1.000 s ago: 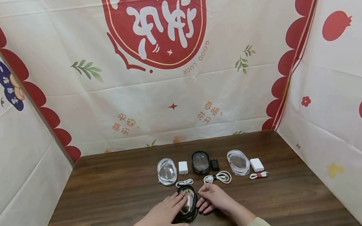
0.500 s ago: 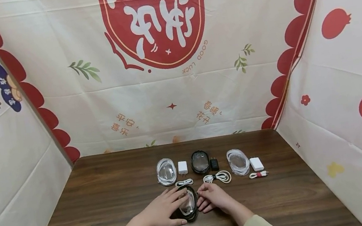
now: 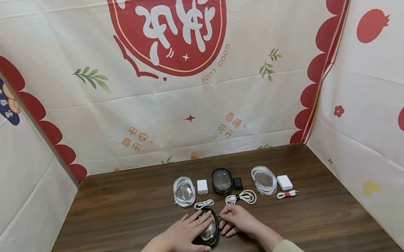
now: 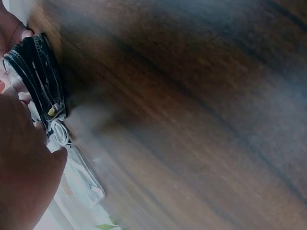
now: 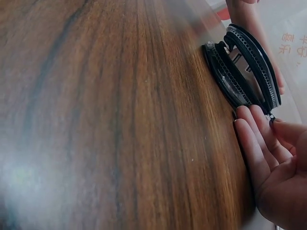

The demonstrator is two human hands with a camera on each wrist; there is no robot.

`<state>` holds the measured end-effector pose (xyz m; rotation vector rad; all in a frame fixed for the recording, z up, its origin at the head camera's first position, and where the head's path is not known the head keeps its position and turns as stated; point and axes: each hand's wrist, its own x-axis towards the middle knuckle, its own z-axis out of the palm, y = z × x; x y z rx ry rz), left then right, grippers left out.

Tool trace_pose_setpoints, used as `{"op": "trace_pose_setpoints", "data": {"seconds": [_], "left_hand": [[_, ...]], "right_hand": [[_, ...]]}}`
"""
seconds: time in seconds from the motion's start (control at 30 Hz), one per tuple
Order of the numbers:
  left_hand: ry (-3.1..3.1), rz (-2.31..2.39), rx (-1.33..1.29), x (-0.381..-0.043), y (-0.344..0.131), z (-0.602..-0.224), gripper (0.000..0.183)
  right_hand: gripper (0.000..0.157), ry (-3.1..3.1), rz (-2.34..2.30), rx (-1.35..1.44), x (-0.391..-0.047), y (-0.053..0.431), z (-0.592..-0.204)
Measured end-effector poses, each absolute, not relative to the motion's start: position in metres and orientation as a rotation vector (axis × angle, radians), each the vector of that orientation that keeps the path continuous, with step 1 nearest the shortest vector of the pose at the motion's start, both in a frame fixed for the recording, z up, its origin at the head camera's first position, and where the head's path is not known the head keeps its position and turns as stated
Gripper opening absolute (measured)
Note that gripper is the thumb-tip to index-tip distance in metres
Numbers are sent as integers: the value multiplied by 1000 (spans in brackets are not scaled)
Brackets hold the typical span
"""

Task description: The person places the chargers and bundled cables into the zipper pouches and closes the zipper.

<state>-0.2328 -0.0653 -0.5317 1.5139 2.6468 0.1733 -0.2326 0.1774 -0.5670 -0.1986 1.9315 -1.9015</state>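
Observation:
A clear oval pouch with black zipped edges (image 3: pixel 211 232) lies on the table between both hands. My left hand (image 3: pixel 185 234) rests across its top with fingers spread and straight. At the pouch's right side, my right hand (image 3: pixel 237 220) pinches the small zipper pull (image 5: pixel 272 118) between thumb and finger. In the right wrist view the zip gapes along the near side. A pale object with dark slots (image 5: pixel 245 64) shows inside. The left wrist view catches the pouch's black zipped edge (image 4: pixel 44 72) beyond my left hand.
Behind the hands lie two clear pouches with white edging (image 3: pixel 184 192) (image 3: pixel 264 180), a black-edged pouch (image 3: pixel 222 180), white chargers (image 3: pixel 202 186) (image 3: pixel 284 182), a black charger (image 3: pixel 237 183) and bundled white cables (image 3: pixel 241 198). Printed cloth walls (image 3: pixel 183 102) enclose the wooden table (image 3: pixel 126 198).
The left hand's fingers have slid slightly right and spread farther over the pouch. The right hand keeps its place at the pouch's side. The head view has shifted a little.

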Motion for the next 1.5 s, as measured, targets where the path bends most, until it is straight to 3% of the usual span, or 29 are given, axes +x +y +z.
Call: {"op": "trace_pose_setpoints", "data": {"seconds": [1.0,1.5], "left_hand": [[2688,79,1451,-224,-57,-529,78],[2785,98,1468,-223,-59,-530,79]], "right_hand": [[18,1852,-1733,-288,-202,182,-551],[19,1922,-1804,-226,-212,182,-552]]}}
